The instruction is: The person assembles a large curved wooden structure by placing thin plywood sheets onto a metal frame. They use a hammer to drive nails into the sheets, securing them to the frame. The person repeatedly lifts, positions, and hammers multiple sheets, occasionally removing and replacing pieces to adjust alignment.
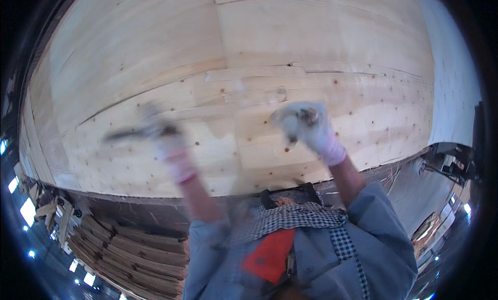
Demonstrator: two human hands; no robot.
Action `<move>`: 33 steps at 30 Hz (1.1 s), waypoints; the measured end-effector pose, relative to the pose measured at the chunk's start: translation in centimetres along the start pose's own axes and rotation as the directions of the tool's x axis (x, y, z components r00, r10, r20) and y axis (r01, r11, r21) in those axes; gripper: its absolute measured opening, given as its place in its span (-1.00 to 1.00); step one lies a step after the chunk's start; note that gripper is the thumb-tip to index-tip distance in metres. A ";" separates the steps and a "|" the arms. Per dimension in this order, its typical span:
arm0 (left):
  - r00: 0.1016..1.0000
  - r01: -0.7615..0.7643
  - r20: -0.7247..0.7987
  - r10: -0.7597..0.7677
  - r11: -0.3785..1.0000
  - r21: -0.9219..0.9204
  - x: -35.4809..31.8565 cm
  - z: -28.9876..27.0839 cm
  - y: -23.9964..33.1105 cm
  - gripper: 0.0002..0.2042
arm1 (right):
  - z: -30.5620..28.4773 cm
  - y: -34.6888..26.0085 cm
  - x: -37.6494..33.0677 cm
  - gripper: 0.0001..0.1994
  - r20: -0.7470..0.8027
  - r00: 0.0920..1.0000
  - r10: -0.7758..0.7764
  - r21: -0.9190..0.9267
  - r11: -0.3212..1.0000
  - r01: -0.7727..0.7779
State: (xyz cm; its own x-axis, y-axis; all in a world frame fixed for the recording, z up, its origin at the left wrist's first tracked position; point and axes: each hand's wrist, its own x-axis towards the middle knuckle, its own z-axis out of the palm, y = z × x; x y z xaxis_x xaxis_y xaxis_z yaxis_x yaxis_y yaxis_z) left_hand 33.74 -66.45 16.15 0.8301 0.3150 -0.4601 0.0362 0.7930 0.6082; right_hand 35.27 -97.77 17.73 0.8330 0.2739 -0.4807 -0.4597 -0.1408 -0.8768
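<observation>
My left hand, in a whitish glove with a pink cuff, is smeared by motion above the wood sheets. From it a long dark tool points to the left; its exact kind is lost in the blur. My right hand, gloved the same way, is closed in a fist over the knotty pale veneer. A brownish bit shows at its fingers and a dark bit below them, but I cannot make out what it holds. Torn seams and narrow strips run across the veneer beyond my hands.
Larger smooth veneer sheets cover the far side of the broad stack. A pile of brown veneer or boards stands at the lower left. At the right lie a grey floor and some dark equipment.
</observation>
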 end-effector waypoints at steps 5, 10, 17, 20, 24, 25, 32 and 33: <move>0.836 -0.549 0.199 0.511 0.790 0.273 -0.9 -2.6 12.2 -0.60 | -4.1 3.5 -0.1 -0.79 -0.073 0.936 0.345 -0.025 0.937 -0.348; 0.955 0.129 0.023 -0.296 0.484 0.866 -2.6 4.1 0.8 -0.69 | 0.8 -1.1 2.8 -0.78 0.312 0.889 0.335 0.072 0.925 -0.374; 0.747 0.484 -0.197 -0.636 0.315 0.817 -2.4 5.2 -4.1 -0.70 | 3.0 -2.3 4.1 -0.69 0.323 0.877 0.356 -0.416 0.885 -0.207; 0.791 0.370 -0.088 -0.606 0.358 0.857 -2.2 3.1 -5.3 -0.72 | 3.2 -0.8 4.6 -0.51 0.425 0.876 0.229 -0.526 0.850 0.033; 0.921 0.373 -0.190 -0.339 0.633 0.678 -0.3 -1.3 -5.9 -0.76 | -1.7 2.4 4.7 -0.56 0.049 0.995 -0.081 -0.048 0.995 0.084; 0.925 0.376 -0.237 -0.298 0.618 0.690 0.1 -2.0 -6.8 -0.75 | -3.9 2.9 5.0 -0.58 -0.067 0.994 -0.084 0.119 0.989 0.091; 0.953 0.271 -0.290 -0.084 0.657 0.703 1.5 -3.8 -13.8 -0.72 | -5.4 0.9 1.2 -0.65 -0.433 0.883 0.181 -0.038 0.975 -0.218; 0.956 0.270 -0.283 -0.083 0.632 0.726 1.4 -4.3 -14.5 -0.72 | -4.8 1.4 0.9 -0.65 -0.442 0.882 0.165 -0.003 0.983 -0.186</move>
State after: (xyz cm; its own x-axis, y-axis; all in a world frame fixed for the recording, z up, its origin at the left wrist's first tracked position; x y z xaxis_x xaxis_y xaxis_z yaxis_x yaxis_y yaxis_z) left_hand 31.98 -75.27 3.93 0.6327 0.3827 -0.6732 0.6512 0.2076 0.7300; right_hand 36.80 -102.27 15.99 0.7946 -0.2021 -0.5725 -0.6054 -0.1923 -0.7723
